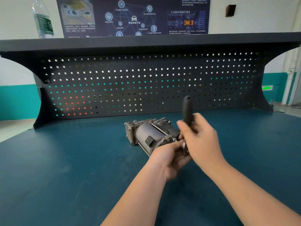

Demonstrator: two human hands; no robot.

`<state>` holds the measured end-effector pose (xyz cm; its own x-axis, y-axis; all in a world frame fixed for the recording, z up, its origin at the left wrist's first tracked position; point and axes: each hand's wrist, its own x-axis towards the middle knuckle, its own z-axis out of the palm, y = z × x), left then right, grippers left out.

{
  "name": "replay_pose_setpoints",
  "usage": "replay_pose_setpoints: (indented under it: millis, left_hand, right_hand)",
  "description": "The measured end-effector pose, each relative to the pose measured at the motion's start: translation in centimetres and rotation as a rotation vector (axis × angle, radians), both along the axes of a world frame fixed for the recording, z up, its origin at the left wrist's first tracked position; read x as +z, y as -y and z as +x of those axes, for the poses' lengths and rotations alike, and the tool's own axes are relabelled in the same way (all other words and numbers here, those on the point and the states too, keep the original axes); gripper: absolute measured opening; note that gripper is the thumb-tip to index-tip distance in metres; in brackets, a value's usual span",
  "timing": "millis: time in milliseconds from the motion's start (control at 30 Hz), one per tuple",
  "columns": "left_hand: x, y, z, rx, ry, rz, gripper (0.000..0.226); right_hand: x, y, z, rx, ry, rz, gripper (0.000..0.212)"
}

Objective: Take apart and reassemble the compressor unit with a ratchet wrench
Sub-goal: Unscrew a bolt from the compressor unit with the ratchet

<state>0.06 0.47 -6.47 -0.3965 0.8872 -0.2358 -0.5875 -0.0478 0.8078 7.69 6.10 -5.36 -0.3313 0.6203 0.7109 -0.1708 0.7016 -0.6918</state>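
**Two hands work a ratchet at the compressor's end**

A dark perforated metal pegboard backs the blue-green workbench top, where the grey metal cylindrical compressor unit lies on its side near mid-bench. The right hand wraps the black-handled ratchet wrench — handle pointing up — while the left hand pinches at the wrench's head by the unit's near end. A clear plastic water bottle stands on the shelf.

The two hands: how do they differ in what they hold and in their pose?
The right hand grips the black ratchet wrench handle, which points up; the left hand pinches at the wrench's metal head beside the grey metal compressor unit. The right hand sits higher, the left lower. Both meet at the compressor's near end, over the blue bench top.
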Motion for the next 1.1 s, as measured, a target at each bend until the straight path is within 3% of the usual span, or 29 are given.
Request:
replay_pose_setpoints:
  millis: [133, 200, 267, 400, 467, 533, 700, 733, 800, 900, 967, 1033, 1100]
  left_hand:
    - [0.1, -0.2, 0.2, 0.001, 0.053, 0.017, 0.014]
    - [0.1, -0.3, 0.3, 0.009, 0.053, 0.010, 0.014]
    - [0.1, -0.4, 0.5, 0.020, 0.053, 0.006, 0.013]
    - [0.0, -0.3, 0.3, 0.040, -0.021, -0.027, 0.012]
    - [0.0, -0.1, 0.2, 0.045, -0.045, -0.043, 0.011]
    - [0.0, 0.0, 0.2, 0.041, -0.031, -0.025, 0.009]
    - [0.2, -0.2, 0.3, 0.034, 0.055, 0.006, 0.011]
    - [0.2, -0.1, 0.2, 0.028, 0.058, 0.006, 0.011]
    - [0.2, -0.1, 0.3, 0.019, 0.066, 0.006, 0.011]
    - [0.3, -0.2, 0.4, 0.017, 0.033, -0.004, 0.011]
    - [0.2, -0.1, 0.2, -0.002, -0.021, -0.027, 0.012]
    - [0.0, 0.1, 0.0, -0.026, -0.033, -0.032, 0.011]
    - [0.0, 0.1, 0.0, -0.018, -0.013, -0.023, 0.011]
  right_hand:
    - [0.5, -2.0, 0.1, 0.108, -0.322, -0.791, 0.021]
    - [0.4, -2.4, 0.2, 0.148, -0.389, -0.972, 0.022]
    - [0.3, -2.1, 0.2, 0.086, -0.284, -0.755, 0.022]
    - [0.2, -0.1, 0.4, -0.068, 0.088, 0.106, 0.013]
    - [-0.2, 0.4, 0.2, -0.085, 0.142, 0.230, 0.012]
    - [-0.1, 0.1, 0.1, -0.075, 0.049, 0.048, 0.014]
    - [0.3, -2.6, 0.1, 0.128, -0.391, -0.980, 0.021]
    - [0.2, -2.8, 0.1, 0.153, -0.429, -1.062, 0.022]
    - [0.0, -2.5, 0.0, 0.108, -0.354, -0.881, 0.022]
    - [0.1, -0.7, 0.3, -0.037, -0.063, -0.162, 0.013]
    - [-0.3, 0.6, 0.1, -0.054, 0.096, 0.152, 0.013]
    - [-0.8, 1.5, -0.3, -0.087, 0.130, 0.221, 0.014]
    - [-0.6, 1.4, -0.5, -0.089, 0.026, 0.059, 0.018]
